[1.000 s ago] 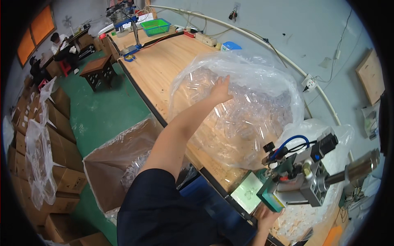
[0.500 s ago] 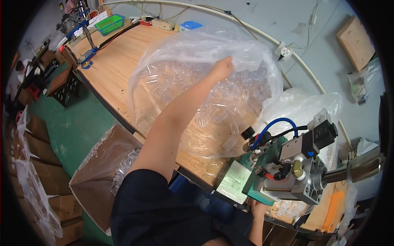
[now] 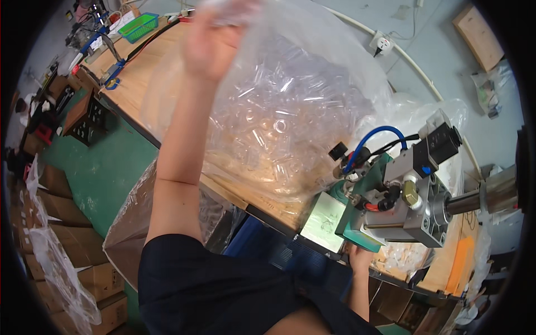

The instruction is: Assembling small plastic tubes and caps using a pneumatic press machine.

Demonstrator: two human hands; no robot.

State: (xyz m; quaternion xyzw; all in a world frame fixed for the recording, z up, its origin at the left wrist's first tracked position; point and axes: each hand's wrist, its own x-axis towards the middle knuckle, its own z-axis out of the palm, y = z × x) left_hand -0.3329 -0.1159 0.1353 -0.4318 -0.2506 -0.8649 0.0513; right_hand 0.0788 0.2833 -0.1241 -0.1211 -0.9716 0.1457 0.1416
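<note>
My left hand is raised at the far side of the bench, its fingers closed on the edge of a large clear plastic bag. The film stretches up and across from that grip. Inside lies a heap of clear plastic tube-like pieces. My right hand is low at the bench's front edge, beneath the green plate of a pneumatic press. The plate hides its fingers, so any hold there is out of sight. Beside the press is a shiny pale metal plate.
An open, plastic-lined carton stands on the floor left of the bench. Farther left are several stacked cartons. A green basket is at the back left of the wooden bench. An orange strip lies at the right.
My left hand has swung up and to the left, pulling the bag's film higher over the clear pieces. My right hand stays by the press. The view has shifted slightly.
</note>
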